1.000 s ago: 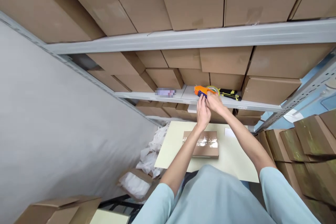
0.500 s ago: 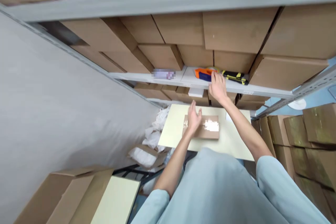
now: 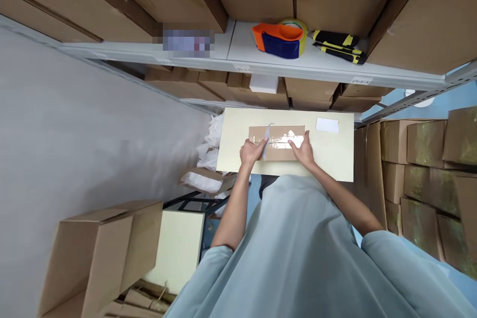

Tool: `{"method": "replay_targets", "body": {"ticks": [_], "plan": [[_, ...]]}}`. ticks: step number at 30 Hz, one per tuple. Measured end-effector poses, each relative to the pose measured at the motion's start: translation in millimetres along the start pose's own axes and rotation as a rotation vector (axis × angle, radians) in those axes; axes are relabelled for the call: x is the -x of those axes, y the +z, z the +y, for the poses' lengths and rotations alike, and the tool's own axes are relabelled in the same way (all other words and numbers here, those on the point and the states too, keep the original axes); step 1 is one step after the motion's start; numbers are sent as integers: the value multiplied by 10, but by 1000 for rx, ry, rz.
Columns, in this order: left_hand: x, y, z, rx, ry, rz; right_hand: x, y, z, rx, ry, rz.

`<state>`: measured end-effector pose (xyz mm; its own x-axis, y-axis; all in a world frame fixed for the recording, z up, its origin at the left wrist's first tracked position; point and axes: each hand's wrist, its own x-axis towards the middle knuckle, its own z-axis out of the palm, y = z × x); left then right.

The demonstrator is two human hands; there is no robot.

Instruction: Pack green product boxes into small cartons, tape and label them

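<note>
A small flat cardboard box [image 3: 278, 155] lies on the pale tabletop [image 3: 231, 154], with shiny clear tape along its middle. My left hand [image 3: 252, 151] is closed on the box's left end, its thumb on top. Beside that thumb a thin bluish-grey strip [image 3: 266, 140] crosses the box; I cannot make out what it is. At the right end my right hand [image 3: 303, 151] grips the box, thumb resting on the taped top and fingers along the side. An orange and blue tape dispenser [image 3: 280, 45] with a tape roll sits on the shelf above the table.
Black and yellow utility knives [image 3: 339, 48] lie on the shelf [image 3: 238, 42] beside a blurred-out item. A white label [image 3: 328, 125] is at the table's right. Stacked cartons [image 3: 425, 144] stand to the right. An open carton [image 3: 100, 253] is at lower left, near a grey wall [image 3: 112, 149].
My right hand has left the tape dispenser on the shelf and come down to the box's right end. My left hand has shifted to its left end. The view has tilted downward.
</note>
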<state>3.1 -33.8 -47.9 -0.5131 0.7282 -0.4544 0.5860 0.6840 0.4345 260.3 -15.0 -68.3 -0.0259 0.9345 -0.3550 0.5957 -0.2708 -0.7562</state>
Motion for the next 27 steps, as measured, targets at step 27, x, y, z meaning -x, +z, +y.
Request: {"method": "replay_targets", "body": {"ticks": [27], "plan": [[51, -472, -218, 346, 264, 291, 24, -491, -197, 408, -429, 17]]}}
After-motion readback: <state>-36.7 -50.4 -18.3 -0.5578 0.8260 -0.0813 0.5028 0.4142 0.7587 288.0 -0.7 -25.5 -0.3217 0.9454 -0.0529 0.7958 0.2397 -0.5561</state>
